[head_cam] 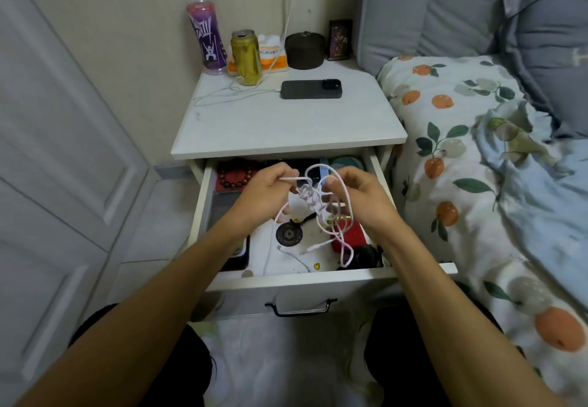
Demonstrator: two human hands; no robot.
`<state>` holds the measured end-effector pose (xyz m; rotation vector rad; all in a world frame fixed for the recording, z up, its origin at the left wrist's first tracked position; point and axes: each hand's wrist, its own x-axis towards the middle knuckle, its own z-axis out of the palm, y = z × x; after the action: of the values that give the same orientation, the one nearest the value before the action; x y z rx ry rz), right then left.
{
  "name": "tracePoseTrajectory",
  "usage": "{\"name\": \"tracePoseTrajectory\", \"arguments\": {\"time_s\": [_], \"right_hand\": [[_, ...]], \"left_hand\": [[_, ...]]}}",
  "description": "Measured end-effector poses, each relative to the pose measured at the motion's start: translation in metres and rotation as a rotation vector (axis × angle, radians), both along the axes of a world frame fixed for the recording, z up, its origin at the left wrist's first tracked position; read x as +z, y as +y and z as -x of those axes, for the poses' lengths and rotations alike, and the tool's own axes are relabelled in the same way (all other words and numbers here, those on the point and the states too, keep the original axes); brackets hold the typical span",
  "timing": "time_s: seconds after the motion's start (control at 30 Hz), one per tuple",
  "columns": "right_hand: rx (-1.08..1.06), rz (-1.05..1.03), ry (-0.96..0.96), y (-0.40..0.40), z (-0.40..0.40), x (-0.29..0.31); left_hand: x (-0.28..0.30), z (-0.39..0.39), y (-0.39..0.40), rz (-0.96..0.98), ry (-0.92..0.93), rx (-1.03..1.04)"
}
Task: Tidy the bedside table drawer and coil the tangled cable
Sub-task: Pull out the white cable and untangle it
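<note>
A pale pink-white tangled cable (313, 198) hangs in a knot above the open white drawer (299, 277). My left hand (264, 193) pinches one strand at the upper left of the knot. My right hand (359, 195) grips loops on the right side. Loose ends of the cable trail down into the drawer. Inside lie a brown bead bracelet (234, 176), a round black disc (288, 234), a red item (348, 236), a dark flat device at the left and small bits on a white liner. My hands hide the drawer's middle.
On the bedside table top (286, 126) lie a dark phone (311, 89) with a white charging cord, a gold can (246, 56), a purple bottle (206, 37), a tissue pack and a dark round box (304, 50). A bed with fruit-print bedding (461, 152) is at the right, a panelled door at the left.
</note>
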<state>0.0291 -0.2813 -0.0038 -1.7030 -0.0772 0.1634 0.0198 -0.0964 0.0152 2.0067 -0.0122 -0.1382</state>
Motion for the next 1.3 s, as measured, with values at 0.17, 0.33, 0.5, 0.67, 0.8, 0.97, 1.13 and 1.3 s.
{"name": "tracePoseTrajectory", "arguments": {"time_s": [0.17,0.33,0.5,0.67,0.8,0.97,1.13,1.3], "right_hand": [[-0.071,-0.058,-0.083,0.004,0.010,0.043],[-0.105,-0.056,-0.249,0.004,0.025,0.113],[-0.077,-0.087,-0.298,0.002,0.069,0.160],[-0.067,-0.012,-0.303,0.001,0.115,0.148],[-0.047,0.076,-0.286,0.005,0.148,0.115],[-0.033,0.106,-0.267,0.014,0.167,0.066],[-0.061,0.197,-0.329,0.025,0.161,0.042],[-0.066,0.207,-0.381,0.038,0.136,0.024]], "left_hand": [[0.062,0.006,-0.008,-0.022,-0.020,0.047],[0.130,0.022,-0.019,0.028,-0.054,0.100],[0.177,0.066,-0.023,0.112,-0.051,0.160],[0.165,0.124,-0.022,0.181,-0.019,0.171],[0.122,0.161,-0.011,0.290,0.055,0.156],[0.067,0.183,0.012,0.469,0.171,0.141],[0.041,0.172,0.030,0.544,0.258,0.149],[0.024,0.137,0.026,0.164,0.180,0.046]]}}
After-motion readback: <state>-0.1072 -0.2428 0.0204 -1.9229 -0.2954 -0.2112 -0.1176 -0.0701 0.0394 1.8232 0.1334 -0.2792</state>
